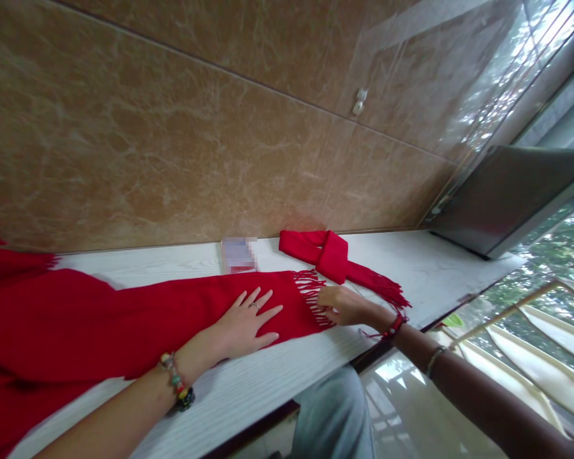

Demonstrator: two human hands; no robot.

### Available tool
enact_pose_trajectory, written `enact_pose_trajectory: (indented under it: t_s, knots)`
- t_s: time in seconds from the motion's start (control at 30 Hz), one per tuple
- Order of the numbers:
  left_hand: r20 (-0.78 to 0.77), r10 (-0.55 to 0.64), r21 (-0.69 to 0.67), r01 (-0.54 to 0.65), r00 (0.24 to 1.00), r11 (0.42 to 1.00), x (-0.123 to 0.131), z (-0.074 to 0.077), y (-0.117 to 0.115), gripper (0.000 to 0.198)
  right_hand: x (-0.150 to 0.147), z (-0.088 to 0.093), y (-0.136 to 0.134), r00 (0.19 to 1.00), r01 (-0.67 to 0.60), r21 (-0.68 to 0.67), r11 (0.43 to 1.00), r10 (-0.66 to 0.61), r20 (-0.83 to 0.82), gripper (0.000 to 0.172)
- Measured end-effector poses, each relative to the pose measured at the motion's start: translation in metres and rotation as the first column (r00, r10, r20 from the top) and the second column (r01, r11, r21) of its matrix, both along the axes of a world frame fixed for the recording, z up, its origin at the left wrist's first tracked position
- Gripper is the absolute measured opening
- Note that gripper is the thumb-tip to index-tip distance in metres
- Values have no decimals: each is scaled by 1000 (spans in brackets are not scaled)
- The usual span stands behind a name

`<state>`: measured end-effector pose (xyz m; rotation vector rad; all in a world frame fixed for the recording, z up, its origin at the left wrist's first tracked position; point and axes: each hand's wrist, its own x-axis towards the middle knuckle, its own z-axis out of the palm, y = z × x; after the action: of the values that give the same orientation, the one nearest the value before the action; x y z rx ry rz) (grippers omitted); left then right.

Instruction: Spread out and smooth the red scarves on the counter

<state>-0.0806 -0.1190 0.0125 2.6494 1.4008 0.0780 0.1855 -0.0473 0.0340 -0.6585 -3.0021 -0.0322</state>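
Note:
A long red scarf (162, 312) lies spread along the white tabletop, its fringed end to the right and a bunched heap at the left. Fingers apart, my left hand (246, 325) rests flat on the cloth near that end. My right hand (342, 306) is at the fringe (309, 290), its fingers curled and pinched together over the tassels. Just behind it sits a second red scarf (332, 255), folded into a looped knot with its fringe trailing right.
A small blurred packet (239, 255) lies between the scarf and the brown marbled wall (172, 146). A dark grey box-like appliance (507, 191) stands at the right end of the white table (249, 395). Below right is a pale slatted rack (530, 344).

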Motion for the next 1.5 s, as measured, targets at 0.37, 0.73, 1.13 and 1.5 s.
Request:
enact_pose_trajectory:
  t_s: [0.37,0.73,1.13,1.5]
  knots:
    - [9,11,20,-11,1000,1000,0,-3,1,56,30,9,-3,986,85,69,994,-74,-151,20]
    - [16,7,23,-7,1000,1000,-1,-5,2,56,53,11,-8,995,71,-18,997,-70,76,21]
    - [-2,135,4,-135,991,991,-1,-1,-1,72,-46,8,31,986,162,139,977,-153,-70,22]
    - [-42,152,-156,-157,987,975,-3,10,-3,78,-22,11,65,955,234,187,954,-262,137,20]
